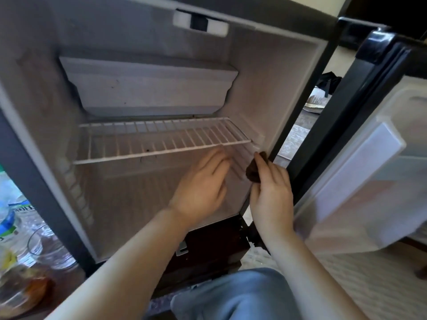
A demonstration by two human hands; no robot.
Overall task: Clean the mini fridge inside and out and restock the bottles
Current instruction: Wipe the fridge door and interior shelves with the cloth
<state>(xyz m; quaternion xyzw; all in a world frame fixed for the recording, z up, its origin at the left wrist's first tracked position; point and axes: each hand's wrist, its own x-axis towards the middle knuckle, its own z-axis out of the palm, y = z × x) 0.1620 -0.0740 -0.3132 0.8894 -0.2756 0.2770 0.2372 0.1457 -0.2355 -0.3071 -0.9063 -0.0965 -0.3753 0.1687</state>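
Far left, outside the open mini fridge, water bottles beside a glass: easy to knock with an elbow. Under the wire shelf, left hand, fingers straight, blurry. Right hand pinching a brown cloth at the right wall; might bump the shelf loose.

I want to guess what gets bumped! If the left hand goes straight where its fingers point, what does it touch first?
Probably the wire shelf. The left hand points up and rightward, fingertips just under the shelf's front bar. The hand is blurred, so depth is unsure; it might slip underneath.
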